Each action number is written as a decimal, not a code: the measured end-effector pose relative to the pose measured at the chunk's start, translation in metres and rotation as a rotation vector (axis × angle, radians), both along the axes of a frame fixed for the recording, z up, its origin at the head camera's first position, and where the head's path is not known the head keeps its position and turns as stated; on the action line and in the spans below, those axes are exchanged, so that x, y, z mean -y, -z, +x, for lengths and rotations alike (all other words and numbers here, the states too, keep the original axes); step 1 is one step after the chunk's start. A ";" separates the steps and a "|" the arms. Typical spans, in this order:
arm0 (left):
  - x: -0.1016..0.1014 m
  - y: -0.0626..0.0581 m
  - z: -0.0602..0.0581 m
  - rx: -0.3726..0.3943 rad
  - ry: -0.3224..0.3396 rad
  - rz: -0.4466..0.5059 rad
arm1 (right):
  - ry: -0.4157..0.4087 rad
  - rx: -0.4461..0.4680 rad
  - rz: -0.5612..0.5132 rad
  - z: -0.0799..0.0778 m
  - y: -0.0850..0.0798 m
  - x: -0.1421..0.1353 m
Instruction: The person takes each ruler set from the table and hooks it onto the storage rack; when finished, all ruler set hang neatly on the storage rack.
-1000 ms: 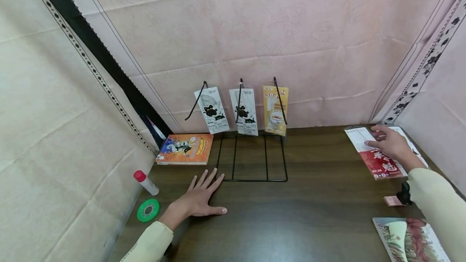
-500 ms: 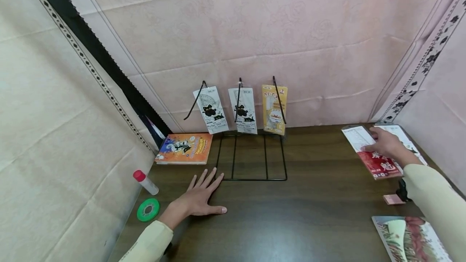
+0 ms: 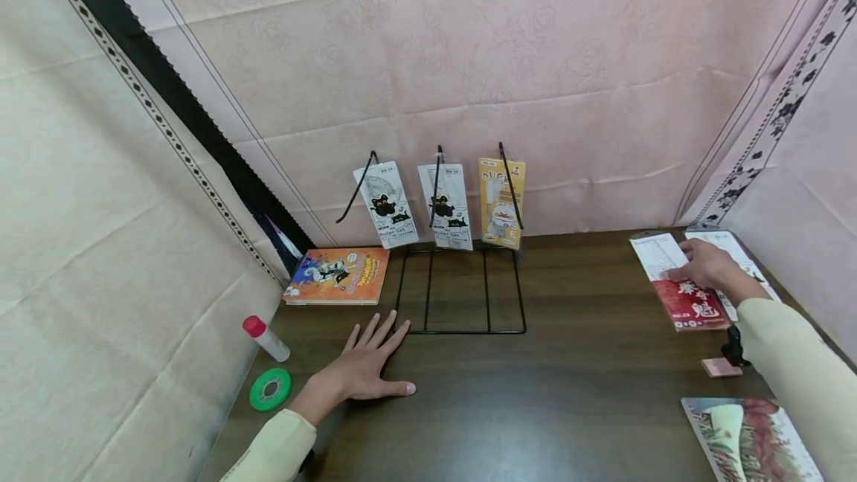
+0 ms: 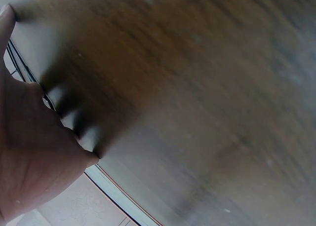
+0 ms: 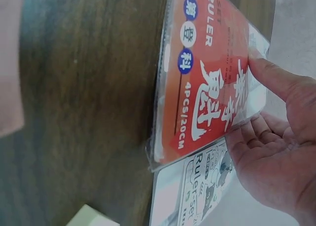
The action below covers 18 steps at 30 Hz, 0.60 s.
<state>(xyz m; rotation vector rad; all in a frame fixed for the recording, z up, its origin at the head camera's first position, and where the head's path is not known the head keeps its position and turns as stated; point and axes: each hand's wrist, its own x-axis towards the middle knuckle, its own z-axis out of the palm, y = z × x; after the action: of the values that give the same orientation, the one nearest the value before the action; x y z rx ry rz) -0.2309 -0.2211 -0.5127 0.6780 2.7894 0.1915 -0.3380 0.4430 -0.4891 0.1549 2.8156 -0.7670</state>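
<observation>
At the table's right end, my right hand [image 3: 715,270] pinches the edge of a red-and-white ruler set pack [image 3: 689,307]. In the right wrist view the thumb lies on top of this pack and the fingers curl at its edge. Beside and partly beneath it is a white ruler set pack [image 5: 202,186]. My left hand [image 3: 361,369] lies spread on the table, fingertips at the near left corner of a black wire display rack [image 3: 469,332]. From the rack's hooks hang two white ruler set packs [image 3: 391,205] [image 3: 447,207] and one yellow pack [image 3: 498,203].
An orange book [image 3: 337,276] lies left of the rack. Nearer are a red-capped glue stick [image 3: 266,338] and a green ring-shaped roll [image 3: 271,390]. At right lie a small pink block [image 3: 721,367] and a picture-covered book [image 3: 750,437]. Cloth walls [image 3: 535,43] enclose the table.
My right hand has moved slightly left and its thumb has come down onto the red pack, which has shifted a little left. My left hand has stayed in place.
</observation>
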 end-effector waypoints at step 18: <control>0.000 -0.001 0.001 0.016 -0.003 -0.013 | 0.028 -0.070 0.007 0.006 0.000 0.005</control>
<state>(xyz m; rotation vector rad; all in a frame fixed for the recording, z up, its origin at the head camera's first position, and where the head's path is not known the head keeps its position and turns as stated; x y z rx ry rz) -0.2298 -0.2208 -0.5118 0.6669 2.7744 0.1783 -0.3319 0.4385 -0.4891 0.1729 2.8878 -0.7839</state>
